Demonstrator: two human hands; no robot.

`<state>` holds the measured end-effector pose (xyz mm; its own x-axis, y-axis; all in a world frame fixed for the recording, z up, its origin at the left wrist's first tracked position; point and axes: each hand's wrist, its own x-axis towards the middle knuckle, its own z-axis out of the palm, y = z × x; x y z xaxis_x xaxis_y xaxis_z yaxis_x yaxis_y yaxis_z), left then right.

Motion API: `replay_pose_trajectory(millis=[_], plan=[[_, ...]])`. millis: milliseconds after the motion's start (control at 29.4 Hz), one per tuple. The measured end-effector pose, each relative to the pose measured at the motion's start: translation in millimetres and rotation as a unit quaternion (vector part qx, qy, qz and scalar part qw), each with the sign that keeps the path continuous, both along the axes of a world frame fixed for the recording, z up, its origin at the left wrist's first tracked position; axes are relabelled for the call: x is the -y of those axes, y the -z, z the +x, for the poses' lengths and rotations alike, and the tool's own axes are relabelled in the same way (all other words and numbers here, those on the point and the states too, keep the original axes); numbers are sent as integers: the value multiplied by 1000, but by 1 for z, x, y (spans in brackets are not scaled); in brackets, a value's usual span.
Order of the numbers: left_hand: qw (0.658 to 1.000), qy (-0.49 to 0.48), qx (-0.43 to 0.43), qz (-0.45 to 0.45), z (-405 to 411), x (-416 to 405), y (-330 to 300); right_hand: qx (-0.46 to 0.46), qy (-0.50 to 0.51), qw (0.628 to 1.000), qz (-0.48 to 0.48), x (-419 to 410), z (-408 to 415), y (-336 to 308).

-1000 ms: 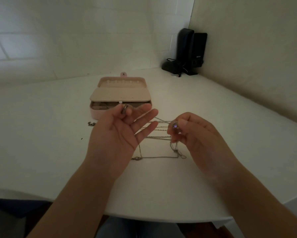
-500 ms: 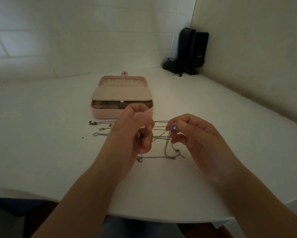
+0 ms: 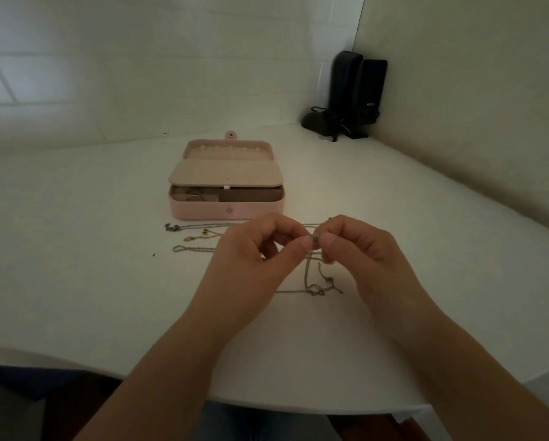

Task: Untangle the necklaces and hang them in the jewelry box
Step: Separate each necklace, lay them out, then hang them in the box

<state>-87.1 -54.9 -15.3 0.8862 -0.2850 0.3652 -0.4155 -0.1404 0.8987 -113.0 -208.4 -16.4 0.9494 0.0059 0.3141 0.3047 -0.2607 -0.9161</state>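
The pink box [image 3: 227,198] sits open on the white desk [image 3: 76,281]. Its lid lies back with a row of little pegs, and a cream flap covers part of it. Small things lie in the left part, too dark to tell. The necklaces [image 3: 200,238] lie in front of the box. The left hand [image 3: 254,265] and right hand [image 3: 359,253] both pinch one small charm [image 3: 315,239] together, fingers curled.
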Motion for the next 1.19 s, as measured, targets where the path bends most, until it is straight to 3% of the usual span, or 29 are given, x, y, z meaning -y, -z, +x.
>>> replay_pose_trajectory(millis=[170,442,748,986,1190], plan=[[999,0,10,30,-2,0,-1,19,-14,1000,4,0,0,1],[996,31,-81,-17,-2,0,-3,27,-5,1000,9,1,1,4],[993,7,-111,-36,0,-1,-4,20,21,1000,-3,1,3,4],[995,-4,-87,-41,0,0,-4,-1,-10,999,42,-1,0,2],[999,5,-53,-2,-2,0,-3,21,13,1000,-7,1,4,7]])
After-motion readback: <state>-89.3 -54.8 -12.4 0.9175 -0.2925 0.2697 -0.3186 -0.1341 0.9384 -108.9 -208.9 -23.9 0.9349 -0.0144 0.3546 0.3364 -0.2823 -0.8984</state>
